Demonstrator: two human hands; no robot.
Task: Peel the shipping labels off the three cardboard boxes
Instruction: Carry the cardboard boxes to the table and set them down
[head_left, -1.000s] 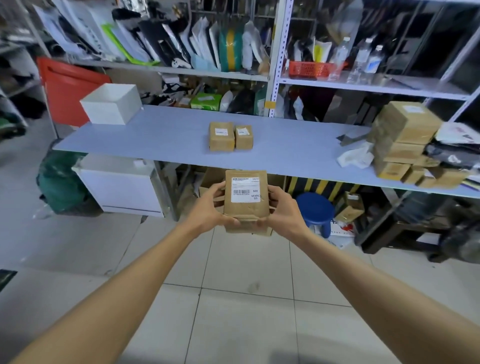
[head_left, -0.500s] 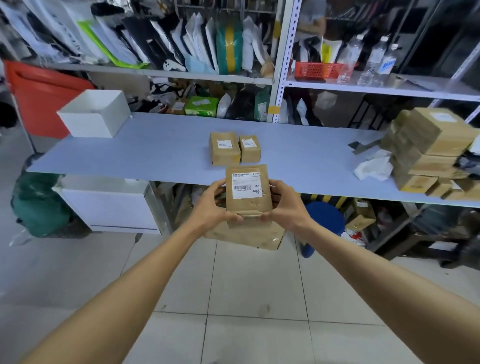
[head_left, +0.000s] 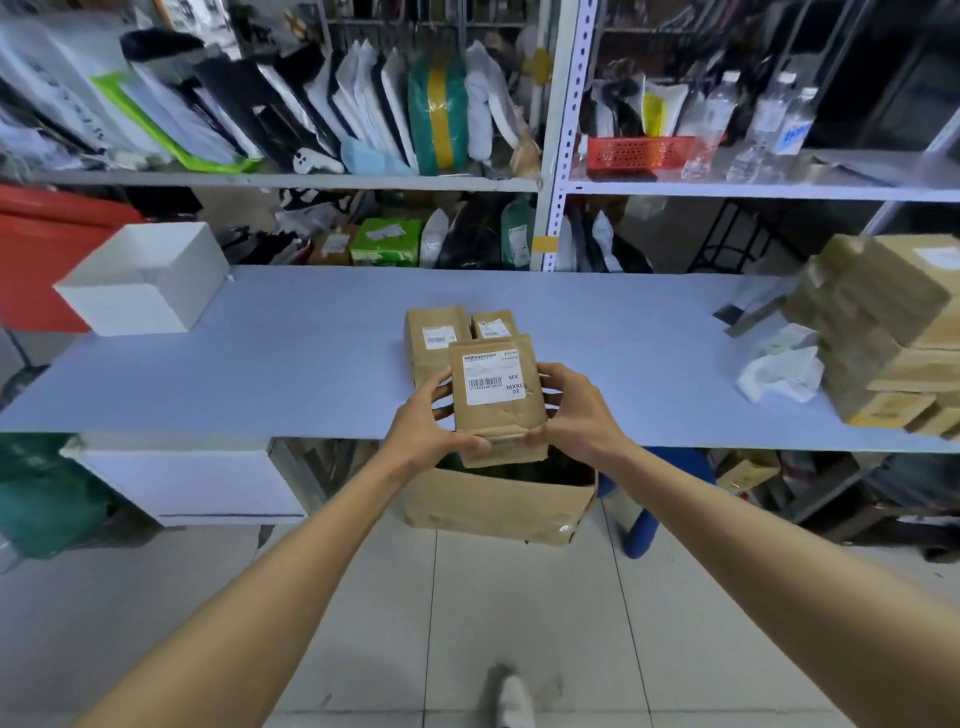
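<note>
Two hands on one labelled box, two more boxes waiting on the table

Held cardboard box (head_left: 498, 405) is up in the air over the near edge of the blue table (head_left: 311, 364), label face toward the camera; white shipping label (head_left: 491, 376) with barcode is stuck flat on its upper half. Left hand (head_left: 431, 431) grasps the box's left side, thumb on the lower front; right hand (head_left: 571, 410) grasps the right side, thumb at the bottom corner; both have fingers curled round it. Just beyond it on the table sit a larger labelled box (head_left: 434, 338) and a smaller labelled box (head_left: 493, 323), side by side and touching. Open brown carton (head_left: 493, 504) stands on the floor below the hands; white open box (head_left: 145, 280) at far left of the table; stack of cardboard boxes (head_left: 883, 332) at right, crumpled white paper (head_left: 779, 371) beside it.
</note>
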